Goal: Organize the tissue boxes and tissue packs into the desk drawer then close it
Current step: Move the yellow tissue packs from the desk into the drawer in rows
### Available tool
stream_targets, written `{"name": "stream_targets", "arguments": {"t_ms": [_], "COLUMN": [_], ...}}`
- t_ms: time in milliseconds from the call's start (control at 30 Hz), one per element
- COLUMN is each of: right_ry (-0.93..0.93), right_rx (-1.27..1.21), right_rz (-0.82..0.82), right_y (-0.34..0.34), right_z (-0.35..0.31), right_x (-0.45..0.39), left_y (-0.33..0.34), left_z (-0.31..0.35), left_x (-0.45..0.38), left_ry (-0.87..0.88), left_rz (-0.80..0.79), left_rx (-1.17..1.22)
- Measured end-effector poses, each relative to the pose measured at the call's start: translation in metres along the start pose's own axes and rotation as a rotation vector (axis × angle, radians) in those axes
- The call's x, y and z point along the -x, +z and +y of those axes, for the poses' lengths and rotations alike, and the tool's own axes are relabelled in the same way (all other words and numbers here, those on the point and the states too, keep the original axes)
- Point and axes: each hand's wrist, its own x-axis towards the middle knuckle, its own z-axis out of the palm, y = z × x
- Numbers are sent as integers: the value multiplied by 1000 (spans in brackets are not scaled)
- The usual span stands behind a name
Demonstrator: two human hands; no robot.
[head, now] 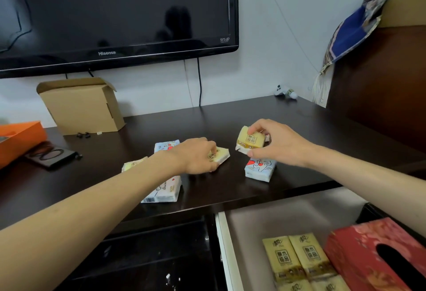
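The open desk drawer [288,217] holds yellow tissue packs [299,260] beside a red tissue box [359,256]. On the dark desk [230,115], blue-white tissue packs [259,169] lie near the front edge. The left hand [196,154] has its fingers closed on a yellow pack [222,154] resting on the desk. The right hand [276,142] pinches another yellow pack [250,141], raised above the desktop. Behind stand a cardboard box [80,104] and a Hisense television [115,14].

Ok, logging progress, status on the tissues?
Right hand lifting yellow pack. Left hand gripping another on desk. Drawer open, path clear.
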Motion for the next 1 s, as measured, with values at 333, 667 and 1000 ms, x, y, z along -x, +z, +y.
{"name": "stream_targets", "arguments": {"t_ms": [333, 667, 1000], "right_ry": [-46, -64, -91], "right_rx": [14, -39, 145], "right_rz": [-34, -101, -206], "right_y": [-7, -8, -21], "right_z": [15, 17, 33], "right_x": [79, 111, 158], "left_y": [-13, -19, 52], "left_z": [15, 53, 143], "left_x": [5, 58, 117], "left_ry": [31, -91, 101], "left_rz": [-230, 69, 74], "left_rx": [135, 131, 216]}}
